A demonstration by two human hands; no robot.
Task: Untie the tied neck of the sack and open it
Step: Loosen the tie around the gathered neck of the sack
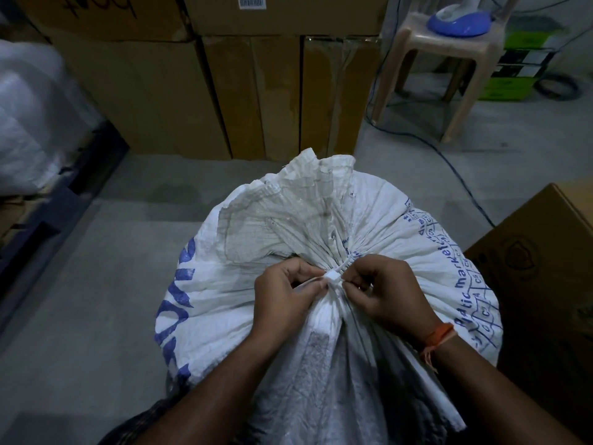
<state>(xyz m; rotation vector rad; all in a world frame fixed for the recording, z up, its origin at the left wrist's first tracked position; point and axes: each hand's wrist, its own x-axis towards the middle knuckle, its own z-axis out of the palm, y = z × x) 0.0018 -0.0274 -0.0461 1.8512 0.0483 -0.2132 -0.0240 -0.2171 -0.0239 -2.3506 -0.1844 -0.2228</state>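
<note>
A full white woven sack (224, 277) with blue print stands on the floor right in front of me. Its neck is bunched and bound by a white tie (333, 277) with a small knot, and the loose mouth flares out above it. My left hand (282, 297) pinches the tie's strand on the left of the knot. My right hand (382, 293), with an orange thread at the wrist, pinches the tie on the right side. The neck is closed.
Stacked cardboard boxes (250, 91) stand behind the sack. A beige plastic stool (449, 59) with a blue object on top is at the back right, with cables on the floor. Another cardboard box (545, 268) sits close on the right. Plastic-wrapped bundles (32, 117) lie at the left.
</note>
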